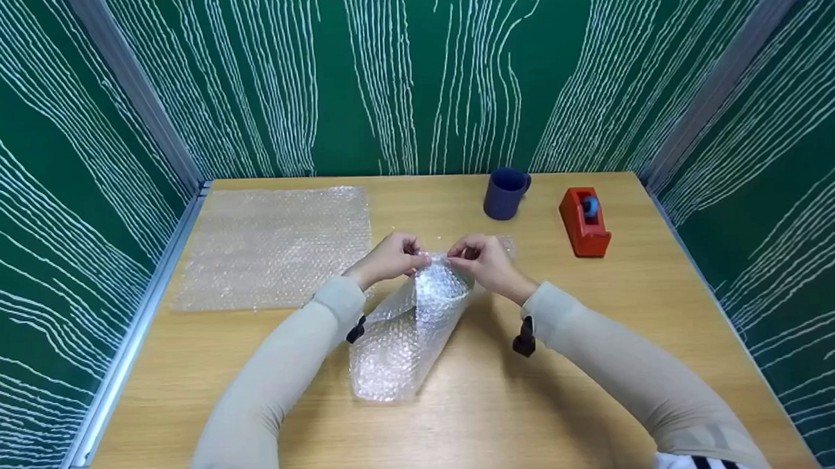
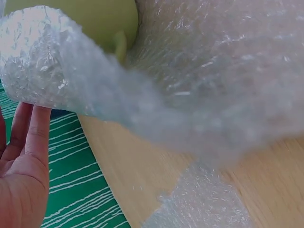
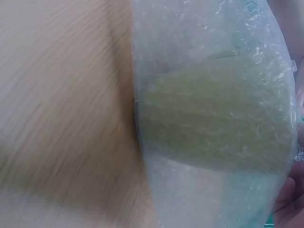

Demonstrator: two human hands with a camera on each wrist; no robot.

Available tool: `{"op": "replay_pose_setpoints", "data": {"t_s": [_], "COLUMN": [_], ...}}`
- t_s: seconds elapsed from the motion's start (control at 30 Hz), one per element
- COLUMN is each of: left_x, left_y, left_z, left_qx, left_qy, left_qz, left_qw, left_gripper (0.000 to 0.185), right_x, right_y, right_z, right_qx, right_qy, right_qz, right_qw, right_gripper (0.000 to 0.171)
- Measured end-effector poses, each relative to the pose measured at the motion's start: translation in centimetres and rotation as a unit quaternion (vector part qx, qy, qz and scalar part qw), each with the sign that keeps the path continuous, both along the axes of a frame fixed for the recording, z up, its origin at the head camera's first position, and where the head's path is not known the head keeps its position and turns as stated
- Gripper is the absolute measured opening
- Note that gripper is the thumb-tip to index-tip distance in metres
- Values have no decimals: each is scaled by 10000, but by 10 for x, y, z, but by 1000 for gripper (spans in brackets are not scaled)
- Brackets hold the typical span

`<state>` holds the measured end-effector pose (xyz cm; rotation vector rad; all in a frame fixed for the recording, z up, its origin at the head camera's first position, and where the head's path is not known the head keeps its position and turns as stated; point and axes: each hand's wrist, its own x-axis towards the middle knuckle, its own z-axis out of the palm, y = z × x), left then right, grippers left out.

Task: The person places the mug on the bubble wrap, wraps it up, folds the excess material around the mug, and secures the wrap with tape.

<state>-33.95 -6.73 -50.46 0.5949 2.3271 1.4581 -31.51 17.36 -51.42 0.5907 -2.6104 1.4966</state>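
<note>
The far edge of the bubble wrap (image 1: pixel 410 318) is pinched by both hands, left (image 1: pixel 389 258) and right (image 1: pixel 484 258), and should be kept taut around the green mug (image 3: pixel 213 114) inside.

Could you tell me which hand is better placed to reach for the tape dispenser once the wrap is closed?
Right, I would judge: the right hand is on the tape dispenser's side, while the left hand pinches the bubble wrap farther away.

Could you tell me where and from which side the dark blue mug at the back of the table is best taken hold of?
Probably round the body of the dark blue mug, coming from its left or front: it stands upright, and its handle seems to face right, toward the red tape dispenser.
</note>
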Motion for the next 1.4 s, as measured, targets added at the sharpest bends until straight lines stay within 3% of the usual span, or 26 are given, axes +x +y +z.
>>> {"op": "replay_pose_setpoints", "data": {"t_s": [0.37, 0.6, 0.73, 0.8, 0.9, 0.97, 1.2, 1.4], "left_x": [1, 2, 0, -1, -2, -2, -2, 3], "left_y": [-1, 2, 4, 6, 7, 8, 9, 11], "left_z": [-5, -4, -6, -7, -7, -8, -11, -8], "left_qx": [-137, 8, 196, 188, 21, -129, -298, -379], "left_qy": [169, 115, 19, -32, -39, 13, 142, -161], "left_qz": [85, 173, 181, 172, 136, 90, -171, -236], "left_qw": [9997, 9998, 9996, 9997, 9999, 9999, 9993, 9989], "left_gripper": [14, 17, 5, 18, 36, 39, 32, 33], "right_x": [16, 29, 31, 31, 30, 31, 32, 33], "right_y": [6, 13, 17, 18, 18, 18, 17, 15], "right_z": [0, -1, -3, -5, -6, -6, -5, -4], "right_qx": [527, 815, 1273, 1518, 1730, 1803, 2124, 2474], "right_qy": [710, 352, 372, 474, 685, 799, 724, 637], "right_qz": [600, 1217, 1515, 1615, 1735, 1770, 1757, 1768], "right_qw": [9943, 9886, 9795, 9740, 9671, 9643, 9585, 9505], "right_gripper": [20, 41, 58, 62, 61, 57, 45, 36]}}
